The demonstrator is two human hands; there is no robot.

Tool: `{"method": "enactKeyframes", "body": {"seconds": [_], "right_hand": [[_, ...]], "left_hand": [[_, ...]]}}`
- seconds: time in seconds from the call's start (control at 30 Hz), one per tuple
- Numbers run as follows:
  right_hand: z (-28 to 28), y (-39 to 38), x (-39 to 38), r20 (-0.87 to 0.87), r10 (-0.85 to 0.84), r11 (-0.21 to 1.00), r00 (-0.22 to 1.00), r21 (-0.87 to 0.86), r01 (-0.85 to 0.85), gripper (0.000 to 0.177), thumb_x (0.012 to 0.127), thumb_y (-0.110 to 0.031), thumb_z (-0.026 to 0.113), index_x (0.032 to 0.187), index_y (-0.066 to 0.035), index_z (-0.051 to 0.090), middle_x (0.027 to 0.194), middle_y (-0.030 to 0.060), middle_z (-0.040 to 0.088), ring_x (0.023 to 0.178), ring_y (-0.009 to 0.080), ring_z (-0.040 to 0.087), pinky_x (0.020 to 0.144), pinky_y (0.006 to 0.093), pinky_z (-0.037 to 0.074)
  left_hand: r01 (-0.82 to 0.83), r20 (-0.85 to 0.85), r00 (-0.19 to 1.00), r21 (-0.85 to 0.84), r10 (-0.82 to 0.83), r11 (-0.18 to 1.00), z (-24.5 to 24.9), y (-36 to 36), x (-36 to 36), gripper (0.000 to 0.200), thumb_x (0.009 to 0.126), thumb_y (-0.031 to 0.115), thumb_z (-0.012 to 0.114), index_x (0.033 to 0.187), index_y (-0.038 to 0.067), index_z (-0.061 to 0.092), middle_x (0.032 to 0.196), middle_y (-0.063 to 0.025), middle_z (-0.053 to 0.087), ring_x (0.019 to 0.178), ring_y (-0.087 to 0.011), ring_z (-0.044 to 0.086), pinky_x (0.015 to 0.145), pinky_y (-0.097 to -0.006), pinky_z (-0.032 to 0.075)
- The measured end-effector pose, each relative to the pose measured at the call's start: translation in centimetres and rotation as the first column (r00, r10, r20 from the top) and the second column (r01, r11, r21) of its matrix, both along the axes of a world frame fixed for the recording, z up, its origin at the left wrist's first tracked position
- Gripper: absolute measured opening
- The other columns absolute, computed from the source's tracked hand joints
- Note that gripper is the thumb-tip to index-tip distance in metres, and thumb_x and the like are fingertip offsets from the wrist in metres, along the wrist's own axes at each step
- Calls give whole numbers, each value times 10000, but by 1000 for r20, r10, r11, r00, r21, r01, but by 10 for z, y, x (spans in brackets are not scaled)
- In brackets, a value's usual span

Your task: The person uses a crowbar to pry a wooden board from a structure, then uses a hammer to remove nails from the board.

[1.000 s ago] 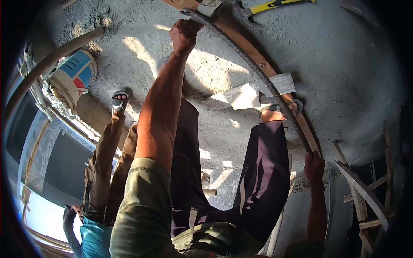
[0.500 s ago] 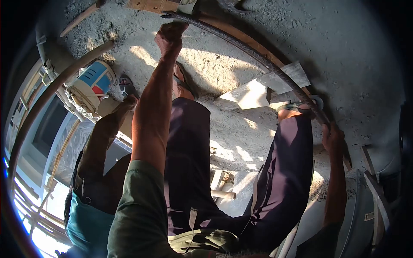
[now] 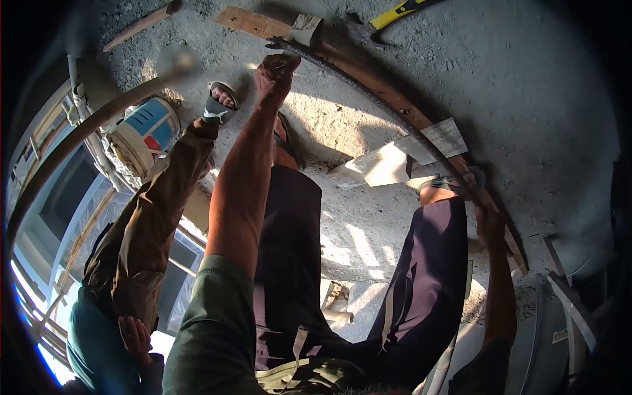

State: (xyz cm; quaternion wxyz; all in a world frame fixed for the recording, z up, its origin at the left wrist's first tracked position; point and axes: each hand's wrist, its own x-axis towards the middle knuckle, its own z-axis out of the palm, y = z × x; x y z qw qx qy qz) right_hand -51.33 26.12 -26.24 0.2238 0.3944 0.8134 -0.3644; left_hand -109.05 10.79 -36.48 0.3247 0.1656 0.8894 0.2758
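Observation:
A long, dark, ribbed pry bar [image 3: 372, 102] with a forked tip spans the view above my knees. Near its forked end, my left hand [image 3: 274, 74] is closed in a fist around it. My right hand [image 3: 490, 225] grips the other end beside my right foot. Behind the bar lies a long wooden plank [image 3: 362, 74] on the ground. A small wooden block [image 3: 306, 29] sits on the plank near the forked tip. Flat pale board pieces [image 3: 434, 139] lie partly under the bar.
A yellow-handled hammer [image 3: 395, 13] lies at the top. To the left are a paint bucket [image 3: 141, 131], a curved pole [image 3: 92, 125] and another person's leg [image 3: 148, 224], standing close by. Wood scraps [image 3: 573, 299] lie at the right.
The bar and both my hands sit slightly lower in view, with my right hand shifted left. More of the hammer shows. The other person's foot has moved toward my left arm, and their hand appears.

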Motion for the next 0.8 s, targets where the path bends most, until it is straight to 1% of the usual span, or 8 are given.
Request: {"method": "enactKeyframes", "body": {"seconds": [0.1, 0.3, 0.43, 0.57, 0.67, 0.7, 0.73, 0.8], "right_hand": [[69, -21, -10, 130, -83, 988, 988, -120, 98, 259, 869, -271, 556, 808, -19, 554, 602, 167, 583, 563, 360, 600, 528, 439, 460], [221, -12, -86, 254, 145, 989, 956, -22, -145, 165, 851, -174, 564, 793, -23, 536, 605, 133, 570, 544, 311, 588, 489, 411, 454], [271, -1, -125, 300, -3, 1000, 954, -1, 3, 161, 855, -157, 573, 769, -33, 517, 599, 131, 556, 546, 314, 580, 485, 408, 438], [286, 0, -137, 355, -91, 993, 930, -32, 109, 197, 857, -194, 583, 768, -31, 516, 589, 133, 570, 537, 311, 593, 492, 393, 453], [289, -5, -140, 360, -83, 995, 929, -21, 96, 197, 854, -194, 587, 766, -29, 525, 582, 131, 568, 526, 316, 591, 498, 398, 455], [288, -6, -141, 397, -97, 993, 913, -19, 114, 199, 852, -196, 589, 764, -28, 529, 583, 134, 569, 525, 319, 591, 496, 397, 456], [286, -6, -142, 429, -111, 992, 897, -14, 129, 201, 850, -199, 592, 762, -27, 534, 584, 136, 569, 524, 323, 592, 495, 396, 457], [282, -8, -143, 425, -120, 991, 897, -6, 135, 203, 848, -203, 593, 759, -29, 537, 581, 138, 567, 519, 324, 589, 490, 397, 453]], "left_hand": [[-213, 366, 918, 134, 152, 968, -1, -7, -5, 268, 772, 167, 708, 962, 18, 593, 966, -108, 638, 876, -194, 630, 806, -360, 528], [-217, 657, 753, 209, 27, 953, 8, -20, -9, 332, 758, 217, 700, 983, -9, 606, 900, -99, 647, 839, -182, 632, 783, -314, 520], [-164, 657, 751, 93, 64, 982, 18, -42, 13, 328, 768, 207, 680, 1002, -8, 601, 925, -99, 638, 841, -182, 620, 775, -313, 503], [-31, 892, 430, -138, 137, 990, 23, -103, 38, 315, 796, 214, 678, 1011, 12, 569, 937, -104, 604, 920, -187, 617, 801, -326, 517], [149, 855, 509, -200, 99, 968, 25, -135, 64, 467, 755, 268, 723, 1081, -4, 528, 971, -141, 591, 999, -251, 597, 847, -364, 493], [330, 539, 830, -272, -141, 904, 14, -155, 80, 554, 737, 297, 735, 1128, -12, 492, 1014, -165, 568, 1042, -282, 563, 882, -387, 466], [436, 118, 896, -412, -428, 800, 8, -166, 88, 641, 719, 326, 747, 1174, -20, 456, 1057, -190, 546, 1085, -313, 529, 918, -409, 438], [474, 128, 878, -368, -461, 800, 27, -148, 119, 715, 694, 347, 759, 1199, -30, 422, 1126, -202, 494, 1123, -331, 471, 951, -420, 394]]}}
